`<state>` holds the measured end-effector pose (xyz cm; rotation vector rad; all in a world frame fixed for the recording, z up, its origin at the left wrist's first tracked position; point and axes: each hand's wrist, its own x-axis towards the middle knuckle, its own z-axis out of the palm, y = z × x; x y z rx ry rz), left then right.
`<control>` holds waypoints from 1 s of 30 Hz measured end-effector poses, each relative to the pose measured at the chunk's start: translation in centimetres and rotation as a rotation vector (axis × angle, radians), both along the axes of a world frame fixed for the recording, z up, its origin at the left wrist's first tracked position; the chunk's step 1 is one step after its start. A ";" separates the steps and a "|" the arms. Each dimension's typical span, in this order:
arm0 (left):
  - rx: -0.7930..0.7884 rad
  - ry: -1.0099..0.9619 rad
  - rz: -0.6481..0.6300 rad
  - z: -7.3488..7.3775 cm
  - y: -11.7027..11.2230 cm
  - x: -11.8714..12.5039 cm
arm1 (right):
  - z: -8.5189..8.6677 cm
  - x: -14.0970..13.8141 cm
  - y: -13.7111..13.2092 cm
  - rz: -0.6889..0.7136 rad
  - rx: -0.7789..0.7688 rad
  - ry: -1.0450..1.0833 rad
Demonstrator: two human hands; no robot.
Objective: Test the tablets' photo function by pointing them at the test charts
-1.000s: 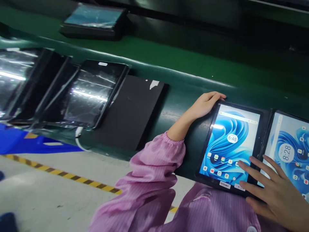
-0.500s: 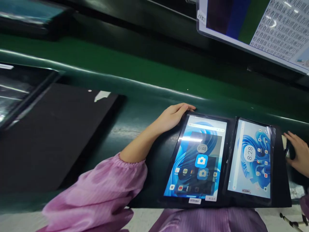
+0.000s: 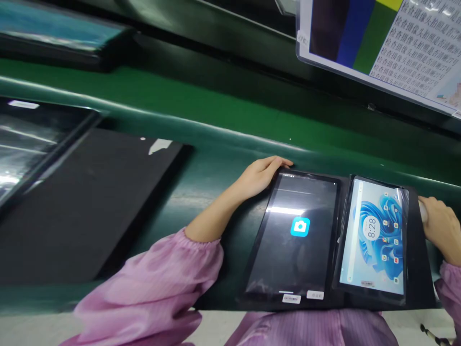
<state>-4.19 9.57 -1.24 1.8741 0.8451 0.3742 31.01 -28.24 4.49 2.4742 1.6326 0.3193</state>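
The left tablet lies on a black pad, its screen dark with a blue camera icon and two white labels at the lower edge. At its upper left corner rests my left hand, fingers stretched out along the edge and not gripping anything. Beside it a second tablet shows a blue home screen reading 8:28. My right hand is closed at the pad's right edge; a small pale thing shows under its fingers, mostly hidden.
To the left lie a large black board and a glossy dark panel. A stack with a teal top stands on the green bench. A printed sheet in a clear sleeve hangs at the upper right.
The left tablet's screen went from its home screen to a dark one with a camera icon. My right hand moved left and closed over the pale thing. My left hand stayed put.
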 end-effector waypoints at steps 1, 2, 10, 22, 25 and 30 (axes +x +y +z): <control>-0.002 0.006 -0.002 0.0 0.0 0.0 | 0.7 -0.3 -0.1 -0.038 0.001 -0.072; -0.003 0.013 -0.004 0.1 -0.1 0.0 | 1.4 -0.4 -0.3 -0.089 0.008 -0.142; 0.041 0.051 -0.061 1.2 0.0 -0.6 | 2.2 -0.1 -3.1 -0.407 0.056 0.022; 0.063 0.055 -0.055 1.5 0.6 -1.9 | 5.1 -17.6 4.5 -0.071 0.324 1.087; 0.159 0.044 -0.052 1.7 0.5 -2.1 | 4.5 -19.3 5.8 -0.073 0.296 1.193; 0.241 0.077 -0.050 2.5 0.3 -2.5 | 3.3 -20.4 6.8 -0.083 0.223 1.228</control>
